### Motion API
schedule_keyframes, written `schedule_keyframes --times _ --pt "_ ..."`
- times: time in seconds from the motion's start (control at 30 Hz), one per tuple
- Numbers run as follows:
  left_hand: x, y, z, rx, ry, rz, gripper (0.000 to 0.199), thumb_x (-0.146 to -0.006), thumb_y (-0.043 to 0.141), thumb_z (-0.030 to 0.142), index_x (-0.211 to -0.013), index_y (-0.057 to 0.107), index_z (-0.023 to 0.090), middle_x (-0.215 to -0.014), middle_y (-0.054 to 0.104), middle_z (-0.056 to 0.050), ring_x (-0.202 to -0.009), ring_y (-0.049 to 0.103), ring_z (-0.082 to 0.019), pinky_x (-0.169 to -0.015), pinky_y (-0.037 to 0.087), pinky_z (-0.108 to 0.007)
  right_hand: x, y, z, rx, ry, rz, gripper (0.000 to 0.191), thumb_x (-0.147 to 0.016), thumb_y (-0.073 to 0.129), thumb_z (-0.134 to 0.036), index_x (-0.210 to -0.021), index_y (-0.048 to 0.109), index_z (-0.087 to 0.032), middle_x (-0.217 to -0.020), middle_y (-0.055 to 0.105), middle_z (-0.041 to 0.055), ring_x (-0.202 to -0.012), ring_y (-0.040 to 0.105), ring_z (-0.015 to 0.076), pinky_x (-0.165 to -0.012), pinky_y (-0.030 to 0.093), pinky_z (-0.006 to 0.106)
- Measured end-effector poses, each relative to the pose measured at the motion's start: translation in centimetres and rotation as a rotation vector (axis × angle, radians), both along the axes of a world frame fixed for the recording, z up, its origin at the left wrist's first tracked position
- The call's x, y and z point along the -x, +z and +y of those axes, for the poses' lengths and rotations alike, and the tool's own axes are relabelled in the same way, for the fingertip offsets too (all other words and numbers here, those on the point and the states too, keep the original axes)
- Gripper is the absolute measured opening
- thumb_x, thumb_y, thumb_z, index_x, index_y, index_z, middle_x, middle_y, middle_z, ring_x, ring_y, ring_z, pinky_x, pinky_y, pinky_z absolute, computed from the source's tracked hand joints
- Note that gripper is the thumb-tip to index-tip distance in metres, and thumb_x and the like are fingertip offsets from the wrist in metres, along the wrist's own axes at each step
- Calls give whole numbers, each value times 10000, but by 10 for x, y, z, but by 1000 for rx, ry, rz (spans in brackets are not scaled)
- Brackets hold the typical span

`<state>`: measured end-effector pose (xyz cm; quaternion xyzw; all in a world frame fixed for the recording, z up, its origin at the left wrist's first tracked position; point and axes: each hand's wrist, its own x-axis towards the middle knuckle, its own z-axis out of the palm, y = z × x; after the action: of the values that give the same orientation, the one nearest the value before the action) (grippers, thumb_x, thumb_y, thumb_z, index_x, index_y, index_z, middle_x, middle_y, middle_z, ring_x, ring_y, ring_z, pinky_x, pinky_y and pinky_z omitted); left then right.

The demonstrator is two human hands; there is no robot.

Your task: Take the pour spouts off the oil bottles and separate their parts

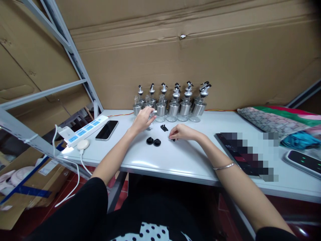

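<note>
My left hand [143,121] is closed in a pinch on a small silvery-white piece [155,111], just in front of the bottles. Its exact kind is mostly hidden by the fingers. Low over the tabletop, the fingertips of my right hand [181,132] close on a small black piece [174,140], largely covered. Between the hands lie two round black stoppers [157,142] and a few small black clips [164,128]. Behind them stand several glass bottles [161,109] with steel sleeves. Many carry silver pourer spouts [176,92] with black flaps; three front-left bottles have bare necks.
On the left are a phone [107,130], a power strip [86,130] and a white round charger [83,144]. A dark tablet [235,152], partly blurred out, lies right of my forearm. Cardboard [160,57] backs the white table [140,160].
</note>
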<state>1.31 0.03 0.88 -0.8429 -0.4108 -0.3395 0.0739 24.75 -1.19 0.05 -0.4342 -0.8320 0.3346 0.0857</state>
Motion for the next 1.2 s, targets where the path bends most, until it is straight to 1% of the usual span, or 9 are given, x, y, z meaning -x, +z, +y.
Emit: schedule_keyframes --times 0.23,0.37,0.53,0.7,0.8,0.9,1.0,1.1,1.2 --pt "0 0 0 0 -13 -10 233 -908 447 324 -1052 490 146 -1037 566 -101 -975 541 -200 -867 412 -328 0 7 -5 27 14 -17 219 -744 599 -312 -745 707 -121 -573 637 24 -503 529 98 -555 426 228" --pt "1 0 1 -1 -26 -18 233 -905 453 323 -1047 491 142 -1029 565 -104 -967 541 -202 -852 418 -326 0 10 -8 105 -27 -5 198 -722 639 -312 -727 703 -125 -560 636 21 -478 538 98 -534 449 235" --pt "0 1 0 13 -33 -18 224 -905 447 327 -1040 489 152 -1018 566 -98 -964 541 -199 -850 424 -325 0 7 -8 232 -93 64 211 -636 729 -341 -666 675 -138 -516 616 16 -492 583 134 -480 486 251" --pt "-5 -2 -4 44 -34 -5 263 -901 460 364 -1059 478 153 -1013 582 -96 -956 557 -206 -846 431 -331 2 4 -9 304 -121 100 228 -624 751 -336 -682 658 -137 -516 616 18 -517 620 155 -516 531 269" --pt "-10 -7 -6 91 -37 -23 308 -893 466 425 -1058 465 165 -990 607 -87 -932 574 -211 -852 440 -348 2 6 -9 247 -122 97 221 -687 708 -345 -704 645 -133 -513 607 15 -476 597 137 -488 514 253" --pt "-15 -10 -10 125 -100 -83 379 -887 447 490 -1092 430 172 -1068 615 -108 -1013 569 -225 -894 439 -378 3 9 -9 78 -137 116 225 -756 642 -350 -730 634 -126 -535 594 17 -430 539 101 -422 455 219" --pt "-23 -10 -14 56 -264 -136 455 -904 382 520 -1206 328 184 -1256 549 -147 -1252 446 -230 -1027 360 -436 5 13 -11 19 -143 312 272 -784 608 -379 -907 635 -137 -718 632 44 -538 571 107 -439 472 211" --pt "-31 -8 -19 -31 -391 -127 467 -921 279 532 -1258 249 210 -1376 450 -162 -1389 266 -212 -1102 253 -509 10 17 -16 160 -97 584 349 -800 579 -444 -998 607 -157 -910 635 80 -733 618 143 -551 541 244" --pt "-36 -8 -21 -53 -436 -114 449 -912 254 548 -1224 278 226 -1429 374 -179 -1422 181 -211 -1094 259 -538 13 19 -21 327 -38 749 358 -787 597 -463 -983 603 -164 -940 631 80 -818 630 163 -649 557 289"
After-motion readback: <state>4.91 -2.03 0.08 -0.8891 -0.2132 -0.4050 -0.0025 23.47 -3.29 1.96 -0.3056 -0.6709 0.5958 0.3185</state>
